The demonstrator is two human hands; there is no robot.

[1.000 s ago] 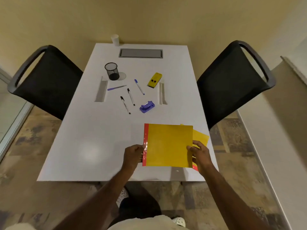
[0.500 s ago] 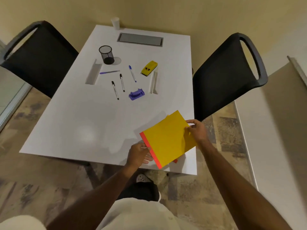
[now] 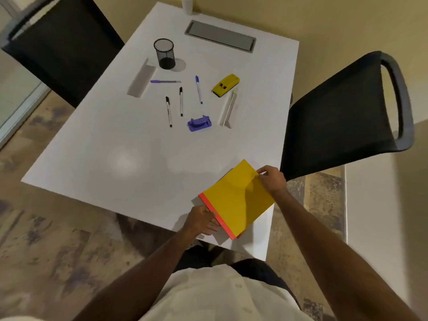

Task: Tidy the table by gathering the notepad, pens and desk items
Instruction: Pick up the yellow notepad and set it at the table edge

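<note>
A yellow notepad (image 3: 236,200) with a red spine lies tilted at the near right corner of the white table (image 3: 115,158). My left hand (image 3: 202,218) grips its red spine edge. My right hand (image 3: 271,179) pinches its far right corner. Another sheet shows slightly beneath it. Further back lie two black pens (image 3: 168,111) (image 3: 181,101), a blue pen (image 3: 198,89) and a purple pen (image 3: 165,81). A black mesh pen cup (image 3: 165,53) stands upright behind them. A yellow eraser block (image 3: 225,85) and a purple stapler-like item (image 3: 199,123) rest nearby.
Two black chairs flank the table, one at the left (image 3: 58,42), one at the right (image 3: 347,112). A grey cable hatch (image 3: 220,39) sits near the far edge, with a white cup (image 3: 187,4) behind it. Two slot openings (image 3: 141,77) (image 3: 228,107) cut into the tabletop.
The notepad has turned from square-on to diagonal and shifted toward the table's near right corner, both hands staying on it. The view has swung to the right.
</note>
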